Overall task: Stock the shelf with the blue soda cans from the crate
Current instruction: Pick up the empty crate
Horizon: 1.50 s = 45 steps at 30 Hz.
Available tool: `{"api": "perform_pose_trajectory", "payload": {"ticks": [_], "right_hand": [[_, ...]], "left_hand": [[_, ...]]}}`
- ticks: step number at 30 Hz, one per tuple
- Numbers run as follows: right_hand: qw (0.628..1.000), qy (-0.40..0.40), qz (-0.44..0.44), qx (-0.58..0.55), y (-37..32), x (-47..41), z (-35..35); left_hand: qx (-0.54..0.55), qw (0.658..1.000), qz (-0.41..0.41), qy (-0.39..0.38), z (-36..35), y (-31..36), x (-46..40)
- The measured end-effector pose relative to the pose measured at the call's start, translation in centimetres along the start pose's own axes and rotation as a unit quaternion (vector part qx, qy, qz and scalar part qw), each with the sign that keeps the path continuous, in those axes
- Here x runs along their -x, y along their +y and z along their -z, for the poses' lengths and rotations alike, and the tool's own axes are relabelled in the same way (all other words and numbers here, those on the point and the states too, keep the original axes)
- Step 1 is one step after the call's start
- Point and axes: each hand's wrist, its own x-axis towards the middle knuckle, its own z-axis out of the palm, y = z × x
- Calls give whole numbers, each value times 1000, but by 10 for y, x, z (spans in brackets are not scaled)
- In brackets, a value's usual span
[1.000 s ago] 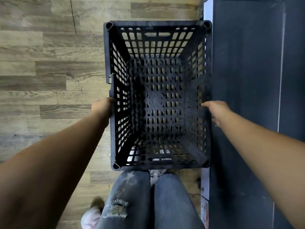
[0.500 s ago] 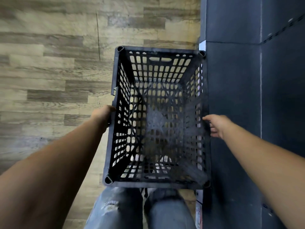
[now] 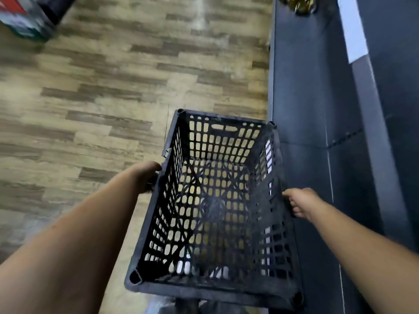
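Black slotted plastic crate held up off the floor, long axis running away from the body, tilted a bit w/ near end lower. Left hand curled round the left long rim, about mid-length; right hand gripping the right long rim, fingers hooked over the edge. Both equally near, one per side, crate between them.

No blue soda cans seen inside: only floor showing thru the slots, so crate looks emptied, stocking likely finished. Cans' whereabouts can't be told from here.

Dark grey shelf unit just beside the crate's right wall, right hand squeezed between rim & shelf face, so little room on that side. Blurred gold-ish items at the shelf's far end, too smeared to ID. Wood-plank floor open to the left & ahead; red-and-green box far top left, well apart. Prob. next: carry or set crate down leftward, away from the shelf edge.
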Motion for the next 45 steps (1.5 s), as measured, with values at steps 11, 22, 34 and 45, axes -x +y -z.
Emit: {"api": "perform_pose_trajectory", "payload": {"ticks": [11,22,34,45], "right_hand": [[993,71,89,-12,-155,85,6],[985,99,140,-28,-323,88,-19],[990,47,129,22,-533,13,-46],[972,49,202,113,-753,-36,-78]], "left_hand": [[-66,997,-35,-8,87,98,75],[-51,995,-79,23,185,218,82],[86,968,-127,199,218,383,15],[151,948,-140,244,290,541,-50]]}}
